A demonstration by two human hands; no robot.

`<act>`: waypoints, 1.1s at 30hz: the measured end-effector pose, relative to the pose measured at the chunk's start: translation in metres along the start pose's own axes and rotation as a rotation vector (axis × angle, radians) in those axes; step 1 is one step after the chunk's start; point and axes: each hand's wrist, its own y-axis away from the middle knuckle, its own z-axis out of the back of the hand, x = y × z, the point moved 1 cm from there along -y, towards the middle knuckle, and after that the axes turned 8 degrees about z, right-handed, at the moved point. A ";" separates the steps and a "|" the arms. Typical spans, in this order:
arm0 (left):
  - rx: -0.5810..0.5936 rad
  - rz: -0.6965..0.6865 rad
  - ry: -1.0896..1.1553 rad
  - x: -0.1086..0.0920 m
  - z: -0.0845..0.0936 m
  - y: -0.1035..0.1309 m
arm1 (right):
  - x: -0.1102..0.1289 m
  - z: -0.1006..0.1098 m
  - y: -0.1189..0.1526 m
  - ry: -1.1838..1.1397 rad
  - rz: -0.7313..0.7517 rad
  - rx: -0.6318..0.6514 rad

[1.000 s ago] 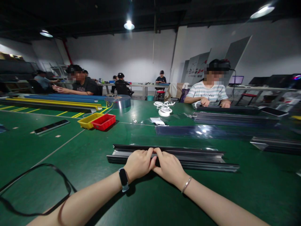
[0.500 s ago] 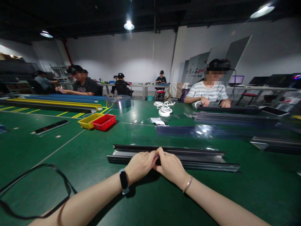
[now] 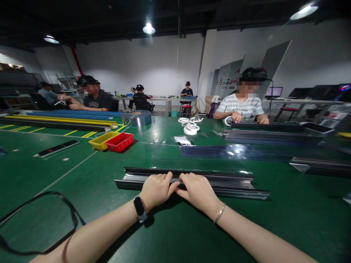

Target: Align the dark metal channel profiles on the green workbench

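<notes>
A long black channel profile (image 3: 236,192) with a silvery inside lies across the green table in front of me. My left hand (image 3: 155,188) is closed on it left of its middle, fingers bent over into the channel and thumb at the near edge. Close beside it, my right hand (image 3: 197,190) grips the same profile in a similar way. The two thumbs nearly meet along the near rail. Both palms hide the profile's middle, and the fingertips are out of sight inside it.
Clear plastic film (image 3: 208,151) lies behind the profile. Farther back are a red bin (image 3: 120,142), a yellow bin (image 3: 95,143), white coils (image 3: 191,129) and a phone (image 3: 58,148). A black strap (image 3: 74,215) loops at left. A co-worker (image 3: 242,106) sits opposite, handling another profile.
My hands have moved slightly apart from a fingertip pinch and now rest over the channel. The profile has shifted a little to the left in view.
</notes>
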 end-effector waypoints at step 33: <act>-0.112 -0.095 0.039 -0.009 -0.003 0.000 | -0.002 -0.015 -0.002 0.017 -0.080 0.144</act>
